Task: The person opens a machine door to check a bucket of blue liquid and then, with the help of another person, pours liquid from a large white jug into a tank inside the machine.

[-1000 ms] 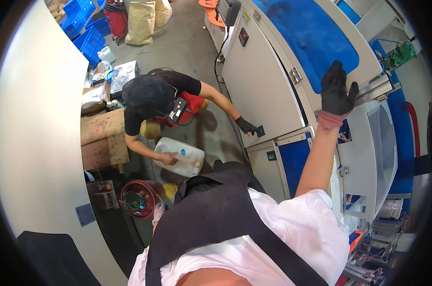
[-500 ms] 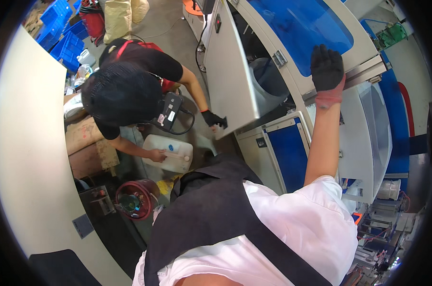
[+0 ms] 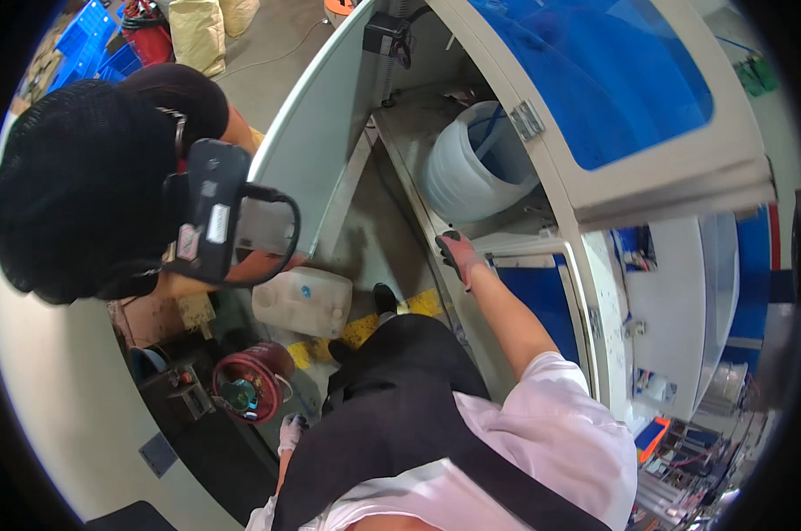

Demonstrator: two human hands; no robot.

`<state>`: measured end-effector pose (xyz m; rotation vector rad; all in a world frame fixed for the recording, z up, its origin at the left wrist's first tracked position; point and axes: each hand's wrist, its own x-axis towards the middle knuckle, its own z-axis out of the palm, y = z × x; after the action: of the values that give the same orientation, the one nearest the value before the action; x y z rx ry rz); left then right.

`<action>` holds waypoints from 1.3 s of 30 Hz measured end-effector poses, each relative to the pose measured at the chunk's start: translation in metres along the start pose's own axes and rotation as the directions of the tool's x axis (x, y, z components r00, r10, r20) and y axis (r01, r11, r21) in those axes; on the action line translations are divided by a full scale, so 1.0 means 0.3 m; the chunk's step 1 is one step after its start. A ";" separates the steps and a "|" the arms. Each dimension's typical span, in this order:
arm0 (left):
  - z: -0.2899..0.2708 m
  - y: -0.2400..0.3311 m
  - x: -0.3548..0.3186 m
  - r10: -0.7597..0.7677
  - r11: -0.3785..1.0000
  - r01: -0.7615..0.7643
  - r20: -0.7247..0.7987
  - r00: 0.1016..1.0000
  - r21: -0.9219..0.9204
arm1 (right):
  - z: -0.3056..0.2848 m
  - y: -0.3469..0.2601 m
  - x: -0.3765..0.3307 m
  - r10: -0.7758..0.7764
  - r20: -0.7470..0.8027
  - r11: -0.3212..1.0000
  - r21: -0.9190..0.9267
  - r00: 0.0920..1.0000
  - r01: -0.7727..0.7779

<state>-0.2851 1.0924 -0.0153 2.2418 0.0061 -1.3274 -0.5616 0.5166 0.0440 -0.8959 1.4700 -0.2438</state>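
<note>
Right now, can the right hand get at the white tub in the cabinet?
Likely yes: the cabinet door stands open, and the gloved right hand is close by the white tub, with nothing visible blocking the way between them.

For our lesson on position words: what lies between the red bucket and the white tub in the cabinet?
In the head view: a whitish jerrycan, floor, then the cabinet's lower edge.
</note>
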 end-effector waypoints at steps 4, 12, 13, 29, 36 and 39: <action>0.065 0.120 -0.054 -0.129 0.988 0.131 0.030 0.991 -0.077 | -0.058 -0.127 0.368 -0.167 -0.505 0.925 -0.378 0.847 -0.043; 0.211 0.180 -0.082 -0.115 0.936 0.113 -0.015 0.993 0.332 | -0.337 -0.308 0.892 -0.227 -0.332 0.697 -0.712 0.916 -0.085; 0.215 0.186 -0.088 -0.172 0.962 0.172 -0.019 0.985 0.214 | -0.359 -0.312 0.912 -0.215 -0.356 0.760 -0.646 0.910 -0.073; 0.181 0.227 -0.004 -0.319 0.947 0.320 0.086 0.944 0.005 | -0.349 -0.167 0.751 -0.214 -0.147 0.462 -0.886 0.966 -0.033; 0.203 0.242 -0.006 -0.211 0.970 0.199 0.078 0.974 0.139 | -0.158 -0.182 0.698 -0.198 -0.181 0.419 -0.904 0.963 -0.084; 0.200 0.231 0.014 -0.319 0.937 0.296 0.111 0.941 0.187 | -0.104 -0.186 0.691 -0.203 -0.195 0.448 -0.890 0.960 -0.086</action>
<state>-0.3134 1.0053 -0.0110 2.3528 0.2120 -1.7071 -0.5400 0.3337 -0.0707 -1.8485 1.8414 0.4695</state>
